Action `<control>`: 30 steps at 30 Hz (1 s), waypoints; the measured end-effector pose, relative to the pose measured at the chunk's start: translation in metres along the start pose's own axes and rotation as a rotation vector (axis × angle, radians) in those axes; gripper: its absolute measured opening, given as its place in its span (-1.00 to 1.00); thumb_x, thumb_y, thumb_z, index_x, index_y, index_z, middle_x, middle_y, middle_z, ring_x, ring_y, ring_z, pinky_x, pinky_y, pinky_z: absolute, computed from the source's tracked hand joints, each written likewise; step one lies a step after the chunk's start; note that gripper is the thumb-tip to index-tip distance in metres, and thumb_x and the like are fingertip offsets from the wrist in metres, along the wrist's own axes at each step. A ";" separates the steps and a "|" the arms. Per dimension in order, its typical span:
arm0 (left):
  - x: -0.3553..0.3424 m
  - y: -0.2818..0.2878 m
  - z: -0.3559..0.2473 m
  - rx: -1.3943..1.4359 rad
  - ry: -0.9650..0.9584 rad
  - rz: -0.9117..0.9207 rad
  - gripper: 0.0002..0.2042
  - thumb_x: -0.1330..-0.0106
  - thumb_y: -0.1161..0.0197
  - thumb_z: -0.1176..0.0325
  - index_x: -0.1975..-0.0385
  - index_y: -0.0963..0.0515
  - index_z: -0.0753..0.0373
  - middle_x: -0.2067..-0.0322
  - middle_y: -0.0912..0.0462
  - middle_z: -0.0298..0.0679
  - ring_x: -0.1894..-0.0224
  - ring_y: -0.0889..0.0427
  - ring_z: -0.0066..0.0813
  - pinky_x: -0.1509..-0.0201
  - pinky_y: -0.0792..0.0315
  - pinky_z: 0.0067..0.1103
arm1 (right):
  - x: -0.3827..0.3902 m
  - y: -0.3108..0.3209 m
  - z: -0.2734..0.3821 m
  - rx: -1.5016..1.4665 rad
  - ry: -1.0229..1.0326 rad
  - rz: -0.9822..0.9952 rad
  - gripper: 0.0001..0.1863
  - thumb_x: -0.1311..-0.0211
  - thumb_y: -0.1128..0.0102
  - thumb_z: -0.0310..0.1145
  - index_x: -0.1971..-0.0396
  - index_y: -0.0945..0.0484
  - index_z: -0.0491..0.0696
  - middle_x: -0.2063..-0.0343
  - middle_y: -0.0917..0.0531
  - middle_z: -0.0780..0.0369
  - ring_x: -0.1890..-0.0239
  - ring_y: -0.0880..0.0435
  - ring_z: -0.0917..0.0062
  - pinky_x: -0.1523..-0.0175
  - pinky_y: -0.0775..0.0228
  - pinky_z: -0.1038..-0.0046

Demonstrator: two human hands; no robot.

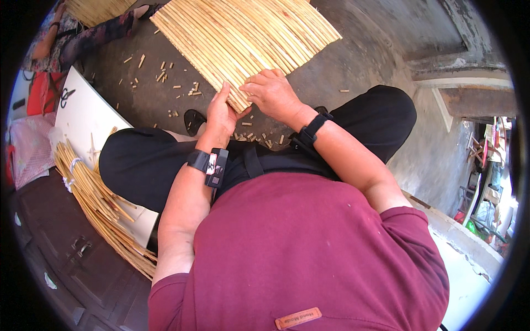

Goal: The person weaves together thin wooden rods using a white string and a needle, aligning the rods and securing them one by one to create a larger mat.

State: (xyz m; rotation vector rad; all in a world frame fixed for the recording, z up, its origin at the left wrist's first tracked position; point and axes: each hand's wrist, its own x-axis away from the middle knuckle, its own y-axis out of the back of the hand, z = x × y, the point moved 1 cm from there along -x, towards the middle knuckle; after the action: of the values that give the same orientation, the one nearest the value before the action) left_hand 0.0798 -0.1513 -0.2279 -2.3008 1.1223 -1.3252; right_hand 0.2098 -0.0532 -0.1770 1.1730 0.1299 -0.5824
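A mat of pale reed stalks (243, 38), laid side by side, stretches away from me at the top of the head view. Its near corner lies between my hands. My left hand (222, 113) grips that corner from the left, thumb on top and fingers underneath. From the right, my right hand (273, 95) closes over the mat's near edge, its fingers bent and pressed together at the stalk ends. What its fingertips pinch there is too small to make out apart from the mat's edge. Both wrists wear black bands.
At my left a tied bundle of reed stalks (91, 193) rests across a white board (91, 121), with black scissors (67, 97) on its far end. Cut reed bits (163, 74) litter the dark floor. Another person's arm (47, 41) and a second mat (96, 10) show at far left.
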 end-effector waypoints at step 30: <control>-0.039 0.015 -0.019 -0.166 -0.138 -0.056 -0.60 -0.27 -0.24 0.35 -0.10 -0.41 0.25 -0.03 -0.53 -0.28 -0.09 -0.48 -0.54 -0.03 -0.47 -0.57 | -0.132 0.058 0.054 -1.056 -0.427 0.251 -0.86 -0.22 -0.12 -0.35 0.38 -0.47 -0.12 0.52 -0.63 0.23 0.59 -0.65 0.51 0.49 -0.53 0.48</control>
State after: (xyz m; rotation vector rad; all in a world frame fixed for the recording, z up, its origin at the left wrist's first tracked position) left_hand 0.0456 -0.1298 -0.2501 -2.5158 1.1697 -1.1091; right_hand 0.1159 -0.0388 -0.0553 0.0265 -0.0785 -0.4269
